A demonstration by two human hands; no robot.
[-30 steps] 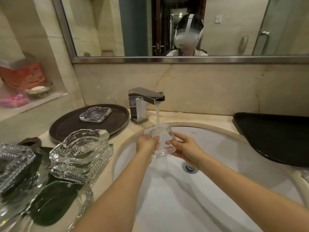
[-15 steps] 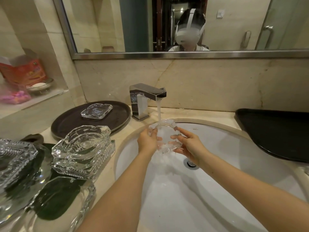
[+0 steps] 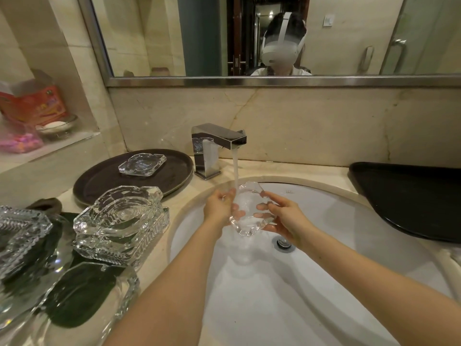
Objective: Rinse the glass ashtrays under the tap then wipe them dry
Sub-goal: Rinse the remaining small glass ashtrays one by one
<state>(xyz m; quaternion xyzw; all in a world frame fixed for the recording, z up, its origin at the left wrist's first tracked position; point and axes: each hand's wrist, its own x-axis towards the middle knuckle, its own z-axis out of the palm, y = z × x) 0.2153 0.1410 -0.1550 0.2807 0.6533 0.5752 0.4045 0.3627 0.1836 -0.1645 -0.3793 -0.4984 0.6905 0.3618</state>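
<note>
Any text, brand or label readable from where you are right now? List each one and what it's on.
Sink basin: a small brand mark on the inner rim behind the hands, too small to read.
Red carton on the left shelf: printed lettering, too blurred to read.
Tap, ashtrays and trays: no text visible.

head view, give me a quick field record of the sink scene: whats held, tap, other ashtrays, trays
held item: glass ashtray, tilted under the stream
left hand: grips its left edge
right hand: grips its right edge
tap: running
sink: white, drain open
round brown tray: one ashtray on tray
counter left: stacked ashtrays
black tray: right of sink
</note>
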